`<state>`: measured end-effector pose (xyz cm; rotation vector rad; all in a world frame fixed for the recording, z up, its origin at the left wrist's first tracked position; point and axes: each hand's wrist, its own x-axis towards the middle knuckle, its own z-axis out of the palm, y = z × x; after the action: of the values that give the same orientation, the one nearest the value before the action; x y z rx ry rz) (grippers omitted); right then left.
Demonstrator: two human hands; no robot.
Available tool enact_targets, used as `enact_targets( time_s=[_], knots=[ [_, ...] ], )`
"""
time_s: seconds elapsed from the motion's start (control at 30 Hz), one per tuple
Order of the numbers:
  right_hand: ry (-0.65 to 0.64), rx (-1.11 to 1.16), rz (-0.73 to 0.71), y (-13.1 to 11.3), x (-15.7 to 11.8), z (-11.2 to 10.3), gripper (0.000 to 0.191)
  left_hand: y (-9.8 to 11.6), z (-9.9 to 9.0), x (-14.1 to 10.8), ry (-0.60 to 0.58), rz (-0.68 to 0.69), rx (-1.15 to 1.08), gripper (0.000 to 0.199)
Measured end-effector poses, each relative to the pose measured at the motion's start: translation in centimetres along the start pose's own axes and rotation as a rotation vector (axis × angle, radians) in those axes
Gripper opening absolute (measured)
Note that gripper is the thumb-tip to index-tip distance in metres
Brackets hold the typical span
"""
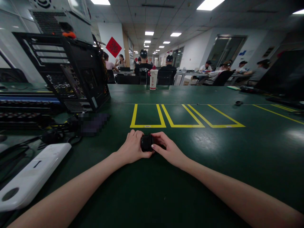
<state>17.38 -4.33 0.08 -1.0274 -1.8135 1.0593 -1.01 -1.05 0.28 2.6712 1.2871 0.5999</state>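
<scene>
A small black object [146, 143], too dark to identify, is between my two hands at the middle of the green table [152, 190]. My left hand [133, 147] wraps its fingers and thumb round the left side of it. From the right, my right hand [167, 148] pinches its right edge between thumb and fingers. Just beyond the hands, yellow tape outlines [148, 126] mark the table top.
At the left stand a black computer case [87, 76], cables and a white device [35, 174]. A white cup [153, 79] stands on the far edge. A small black ring-like item [238, 103] lies at right. Several people sit beyond.
</scene>
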Motion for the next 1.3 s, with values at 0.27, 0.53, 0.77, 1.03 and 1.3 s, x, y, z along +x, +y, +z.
enact_targets(
  time_s=[0.27,0.53,0.77,1.03,1.3],
  knots=[
    [0.008,0.052,-0.035,0.03,-0.06,0.08,0.02,-0.3,0.49,0.06,0.01,0.006,0.009,0.054],
    [-0.002,-0.046,-0.019,0.15,0.01,0.01,0.034,-0.37,0.35,0.06,-0.008,-0.005,-0.022,0.053],
    [0.0,0.022,-0.056,-0.02,-0.17,0.0,0.02,-0.12,0.16,0.07,-0.015,-0.007,-0.029,0.053],
    [-0.011,-0.057,-0.03,0.19,-0.08,-0.06,0.036,-0.26,0.28,0.04,-0.007,0.006,-0.008,0.052],
    [0.029,-0.016,-0.076,0.31,0.03,0.13,0.02,-0.48,0.59,-0.02,0.011,0.008,-0.007,0.054]
  ],
)
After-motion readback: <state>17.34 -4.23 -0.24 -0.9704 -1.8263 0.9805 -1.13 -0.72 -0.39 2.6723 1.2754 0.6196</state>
